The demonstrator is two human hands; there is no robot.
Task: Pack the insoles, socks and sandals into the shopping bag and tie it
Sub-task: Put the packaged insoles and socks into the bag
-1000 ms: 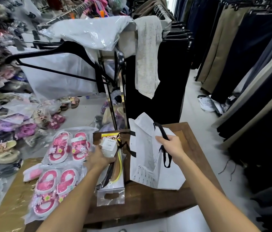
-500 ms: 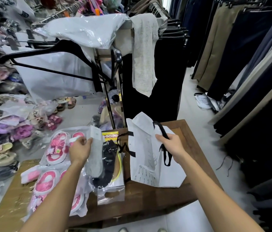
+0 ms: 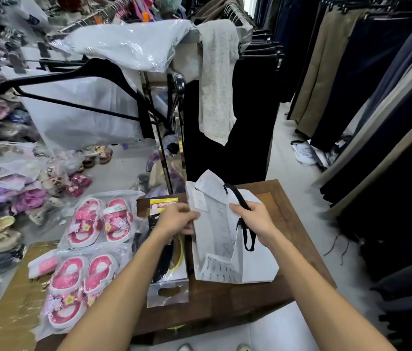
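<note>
A white paper shopping bag with black handles stands open on the wooden table. My right hand grips its right rim and one handle. My left hand is closed on a white sock pack, which it holds at the bag's mouth, partly inside. Left of the bag, under my left forearm, lies a clear pack of black and yellow insoles. Two pairs of pink sandals in plastic wrap sit further left, one pair behind and one in front.
A small pink packet lies left of the front sandals on a gold-coloured surface. Behind the table stands a clothes rack with hangers and plastic covers. Trousers hang along the right aisle. Shoes are piled at left.
My left hand lifted the white sock pack off the insole pack, swung it left over the sandals, then brought it right to the bag's mouth. My right hand stayed on the bag.
</note>
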